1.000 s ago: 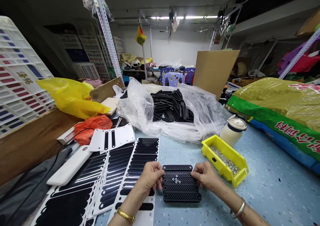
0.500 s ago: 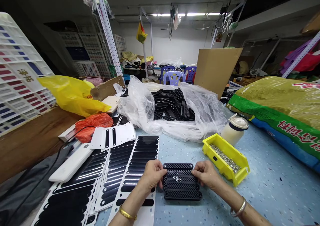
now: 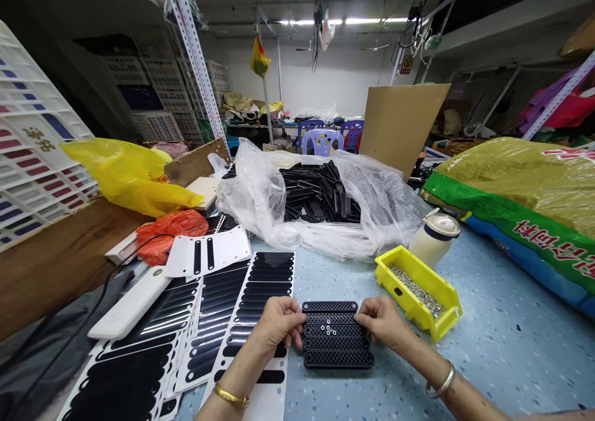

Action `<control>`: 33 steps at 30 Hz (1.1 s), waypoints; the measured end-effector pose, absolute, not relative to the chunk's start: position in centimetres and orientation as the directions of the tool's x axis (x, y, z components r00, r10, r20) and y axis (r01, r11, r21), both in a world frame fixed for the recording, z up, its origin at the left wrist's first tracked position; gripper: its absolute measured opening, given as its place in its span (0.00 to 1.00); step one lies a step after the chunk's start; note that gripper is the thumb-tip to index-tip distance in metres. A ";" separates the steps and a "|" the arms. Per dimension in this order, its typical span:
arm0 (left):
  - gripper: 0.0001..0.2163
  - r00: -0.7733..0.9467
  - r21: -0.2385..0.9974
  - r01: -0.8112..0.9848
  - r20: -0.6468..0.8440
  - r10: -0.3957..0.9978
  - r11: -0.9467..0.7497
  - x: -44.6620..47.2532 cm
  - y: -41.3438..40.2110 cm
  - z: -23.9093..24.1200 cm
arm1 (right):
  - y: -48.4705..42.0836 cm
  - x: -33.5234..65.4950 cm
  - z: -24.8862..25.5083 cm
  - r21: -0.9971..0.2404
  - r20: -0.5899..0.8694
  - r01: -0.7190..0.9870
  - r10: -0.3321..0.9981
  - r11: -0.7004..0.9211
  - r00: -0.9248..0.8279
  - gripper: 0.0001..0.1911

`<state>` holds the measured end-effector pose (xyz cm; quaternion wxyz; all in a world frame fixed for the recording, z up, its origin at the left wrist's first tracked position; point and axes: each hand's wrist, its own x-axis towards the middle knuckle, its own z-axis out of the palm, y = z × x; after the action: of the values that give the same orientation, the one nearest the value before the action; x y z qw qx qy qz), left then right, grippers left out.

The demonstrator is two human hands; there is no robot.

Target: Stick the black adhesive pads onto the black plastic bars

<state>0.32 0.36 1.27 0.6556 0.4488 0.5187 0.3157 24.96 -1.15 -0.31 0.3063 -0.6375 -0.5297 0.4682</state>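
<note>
Several black plastic strips (image 3: 338,359) with a lattice pattern lie side by side in a block on the table in front of me. A few small silvery nuts (image 3: 328,329) rest loose on the middle strips. My left hand (image 3: 280,323) is closed at the left ends of the upper strips, thumb and forefinger on the edge. Opposite it, my right hand (image 3: 382,323) pinches the right ends of the same strips. Beyond my right hand is a yellow bin (image 3: 388,273) holding many small metal pieces (image 3: 417,291).
Sheets of black strip-shaped stickers (image 3: 269,284) lie at left, under a white elongated device (image 3: 130,303). Behind the strips, a clear plastic bag (image 3: 325,238) holds a heap of black strips (image 3: 316,191). A cream jug (image 3: 432,241) and a large sack (image 3: 515,204) stand right.
The view has shifted slightly. Both hands stay at the ends of the strips with almost no movement, and the nuts remain on top.
</note>
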 end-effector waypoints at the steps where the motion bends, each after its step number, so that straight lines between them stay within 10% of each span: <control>1: 0.11 0.261 0.915 0.048 -0.398 0.879 0.400 0.3 0.4 1.3 | -1.2 25.0 -0.3 -0.886 -0.273 0.389 0.962 -0.251 0.000 0.10; 33: 0.10 0.448 0.875 0.158 -0.477 0.756 0.458 -0.4 2.9 1.5 | -0.4 25.5 0.0 -0.866 -0.334 0.422 0.939 -0.269 -0.086 0.11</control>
<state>-0.44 2.91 1.51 0.7058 0.4754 0.4806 0.2117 25.52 -0.36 -0.01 0.2608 -0.6237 -0.5454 0.4955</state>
